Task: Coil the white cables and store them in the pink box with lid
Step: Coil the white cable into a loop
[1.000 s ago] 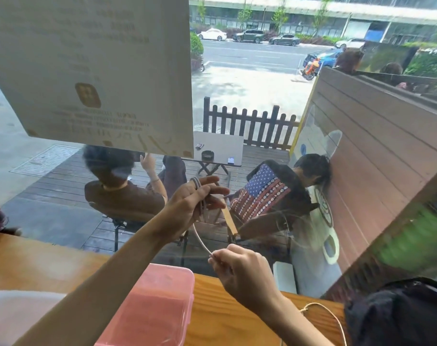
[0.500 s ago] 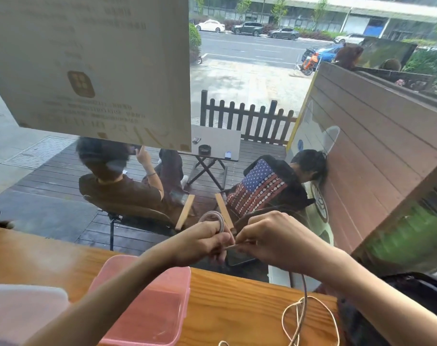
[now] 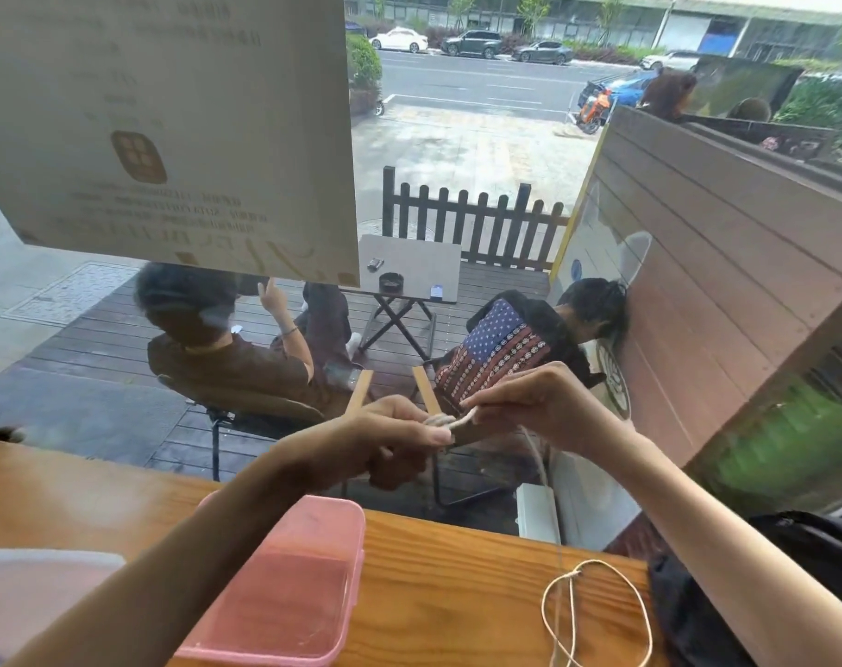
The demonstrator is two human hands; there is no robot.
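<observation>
A wooden bench (image 3: 457,594) with an orange-brown grain ran along a large window. Through the glass lay a dark deck with two seated people, a small folding table (image 3: 412,267), a picket fence (image 3: 472,219) and a street with parked cars. A pale paper sign (image 3: 169,122) hung on the glass at upper left.

Both hands were raised above the far edge of the bench, close together. The left hand (image 3: 390,445) had its fingers curled around a small bundle of coiled white cable (image 3: 445,420). The right hand (image 3: 539,402) pinched the cable just beside that bundle, and the short stretch between the hands ran roughly left to right. From the right hand the cable dropped almost straight down to the bench, where its slack lay in a loose loop (image 3: 597,613) near the right edge, next to a black bag (image 3: 770,594).

The pink box (image 3: 289,594) sat on the bench below the left forearm with its lid on, its long axis pointing away from the person.
</observation>
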